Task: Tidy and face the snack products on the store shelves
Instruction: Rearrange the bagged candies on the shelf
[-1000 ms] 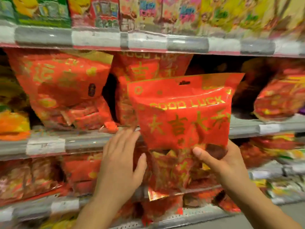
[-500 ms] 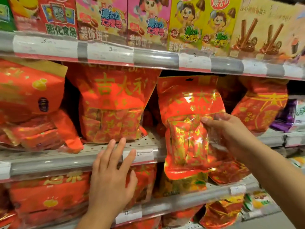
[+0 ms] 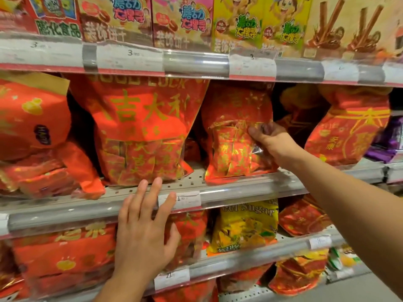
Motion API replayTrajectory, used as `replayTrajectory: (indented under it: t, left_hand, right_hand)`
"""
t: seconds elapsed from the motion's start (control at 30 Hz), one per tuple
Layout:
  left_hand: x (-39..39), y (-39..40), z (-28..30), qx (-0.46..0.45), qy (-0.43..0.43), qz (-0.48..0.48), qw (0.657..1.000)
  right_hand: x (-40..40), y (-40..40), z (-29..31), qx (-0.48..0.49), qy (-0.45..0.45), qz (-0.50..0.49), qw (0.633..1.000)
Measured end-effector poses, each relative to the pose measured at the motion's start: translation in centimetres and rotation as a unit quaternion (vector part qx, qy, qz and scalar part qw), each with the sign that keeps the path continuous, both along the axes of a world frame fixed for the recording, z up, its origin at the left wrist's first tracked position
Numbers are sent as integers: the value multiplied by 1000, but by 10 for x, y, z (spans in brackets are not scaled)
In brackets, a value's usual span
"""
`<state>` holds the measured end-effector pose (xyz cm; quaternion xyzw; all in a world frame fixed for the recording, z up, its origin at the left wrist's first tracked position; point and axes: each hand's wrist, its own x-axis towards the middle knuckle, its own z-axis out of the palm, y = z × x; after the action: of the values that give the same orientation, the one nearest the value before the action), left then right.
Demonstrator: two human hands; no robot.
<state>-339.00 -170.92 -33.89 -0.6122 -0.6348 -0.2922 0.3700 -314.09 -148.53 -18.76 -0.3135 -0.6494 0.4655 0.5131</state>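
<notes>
A red snack bag (image 3: 235,136) with gold characters stands upright on the middle shelf (image 3: 239,186). My right hand (image 3: 272,140) grips its right side, thumb on the front, fingers behind it. To its left stands a bigger red "Good Luck" bag (image 3: 141,131). My left hand (image 3: 144,229) is spread flat with straight fingers in front of the middle shelf's edge, below that bigger bag, holding nothing.
More red bags fill the middle shelf at the left (image 3: 35,136) and right (image 3: 351,127). Colourful snack boxes (image 3: 181,20) line the top shelf. A yellow sugar bag (image 3: 244,227) and red packs sit on the lower shelves. Price labels (image 3: 185,199) line the rails.
My right hand has carried the red bag up and back onto the middle shelf, where it now stands. My left hand stayed spread by the shelf edge. The view has moved closer.
</notes>
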Motion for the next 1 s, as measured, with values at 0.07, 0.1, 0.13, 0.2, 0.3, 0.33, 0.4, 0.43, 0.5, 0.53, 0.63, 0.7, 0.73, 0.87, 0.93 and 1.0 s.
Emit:
replayTrajectory:
  t: [0.07, 0.1, 0.13, 0.2, 0.3, 0.33, 0.4, 0.43, 0.5, 0.53, 0.63, 0.7, 0.73, 0.87, 0.93, 1.0]
  left_hand:
    - [0, -1, -1, -2, -6, -3, 1000]
    - [1, -1, -1, -4, -8, -1, 1000]
    - [2, -2, 0, -7, -7, 3, 1000]
    - [4, -2, 1, -15, -2, 10, 1000]
    - [3, -3, 0, -35, 7, 19, 999]
    - [2, -4, -1, -39, 9, 20, 999]
    - [1, -6, -2, -46, 11, 22, 999]
    - [1, -7, -2, -51, 9, 22, 998]
    - [2, -8, -1, -58, 0, 25, 998]
    - [3, -8, -1, -63, -4, 27, 998]
    - [4, -9, -1, -73, -10, 25, 997]
    - [4, -9, -1, -75, -6, 24, 997]
    - [3, -9, -1, -74, -3, 23, 997]
    - [0, -8, -4, -54, 6, 14, 998]
    - [-1, -7, -9, -36, 9, 10, 999]
    - [0, -7, -13, -23, 7, 11, 1000]
  right_hand:
    - [7, -5, 2, -3, -69, -6, 998]
    - [9, -9, 5, 5, -115, -34, 993]
    - [10, -14, 7, 24, -153, -85, 984]
    - [8, -35, 13, 105, -195, -262, 939]
    - [-14, -89, 20, 309, -115, -335, 883]
    - [-26, -107, 22, 339, -109, -287, 889]
    - [-55, -134, 21, 305, -157, -152, 927]
    - [-70, -139, 19, 259, -188, -84, 944]
    - [-100, -138, 15, 180, -207, 5, 962]
    - [-113, -135, 13, 152, -200, 28, 968]
    - [-140, -127, 10, 108, -122, 63, 985]
    - [-147, -126, 10, 110, -108, 55, 987]
    - [-147, -124, 10, 112, -121, 43, 985]
    - [-142, -114, 21, 92, -176, 33, 979]
    - [-141, -114, 28, 59, -195, 73, 976]
    - [-140, -113, 30, 34, -194, 105, 975]
